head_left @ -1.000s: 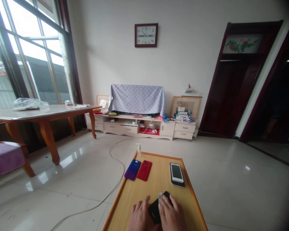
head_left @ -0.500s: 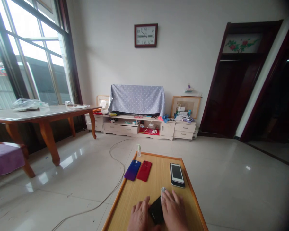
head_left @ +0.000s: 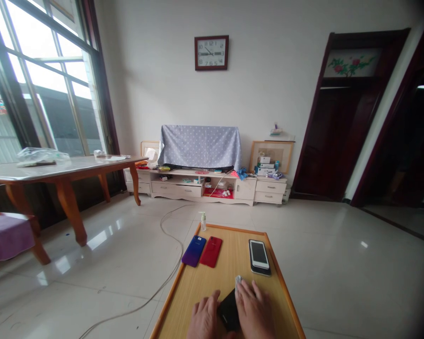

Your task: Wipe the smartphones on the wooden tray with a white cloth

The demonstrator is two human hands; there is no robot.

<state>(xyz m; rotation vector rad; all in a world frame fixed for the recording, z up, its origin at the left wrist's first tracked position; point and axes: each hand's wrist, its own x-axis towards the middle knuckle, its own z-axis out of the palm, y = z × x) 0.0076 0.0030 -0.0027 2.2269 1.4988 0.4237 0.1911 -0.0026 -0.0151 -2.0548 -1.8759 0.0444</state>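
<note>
Head view: from where I stand, the person's left hand [head_left: 203, 316] lies nearest, fingers partly spread, just at the left edge of a black phone [head_left: 229, 312]; whether it grips that edge I cannot tell. Their right hand [head_left: 255, 311] covers the phone's other side, its fingers closed down over a crumpled white wad [head_left: 238, 280] that pokes out past the fingertips. This black phone lies aslant between the two hands, on the near part of a small wooden table [head_left: 233, 249]. Beyond the hands, a white phone [head_left: 259, 253] rests on top of a darker one [head_left: 266, 271] near the right edge, while a red phone [head_left: 211, 252] and a blue phone [head_left: 193, 251] lie side by side at the left. A pump bottle [head_left: 203, 222] stands upright at the far left corner. Across the shiny floor sits a long white cabinet [head_left: 176, 189], a dotted cloth [head_left: 200, 147] draped above it, and higher still hangs a wall clock [head_left: 211, 53].
</note>
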